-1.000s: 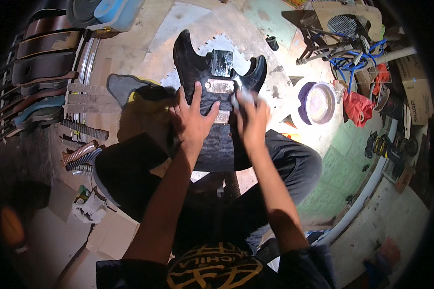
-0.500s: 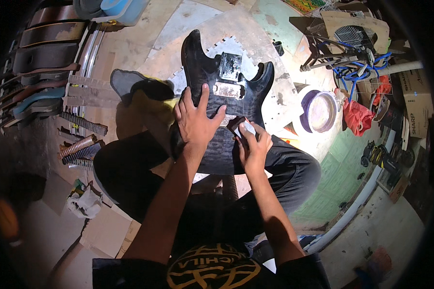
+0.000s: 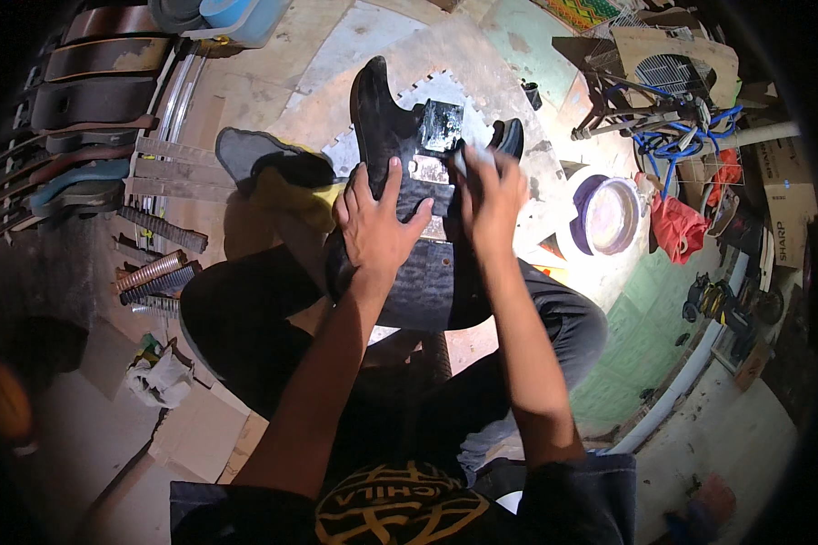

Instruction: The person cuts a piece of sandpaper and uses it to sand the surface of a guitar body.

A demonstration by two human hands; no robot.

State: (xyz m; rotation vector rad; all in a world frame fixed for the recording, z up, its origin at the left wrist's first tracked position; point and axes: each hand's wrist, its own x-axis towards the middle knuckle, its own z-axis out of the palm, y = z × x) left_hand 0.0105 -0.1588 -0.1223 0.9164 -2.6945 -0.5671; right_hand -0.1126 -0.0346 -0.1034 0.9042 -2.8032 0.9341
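Observation:
A black electric guitar body lies across my lap, its two horns pointing away from me and pale wood showing in its cut-out pockets. My left hand rests flat on its left side, fingers spread, with nothing in it. In my right hand is a small sanding block, white with a dark side, partly hidden by the fingers. That hand is closed round it, at the body's upper right near the right horn. The neck pocket lies just beyond the block.
To the right stands a round tub with a purple-stained rim. A yellow and grey cloth lies left of the guitar body. Curved guitar-like parts hang at the far left. Blue cord tangles over metal frames at the right.
My right hand has moved the sanding block away from me, from the lower middle of the guitar body up toward the right horn. The left hand keeps its place on the body.

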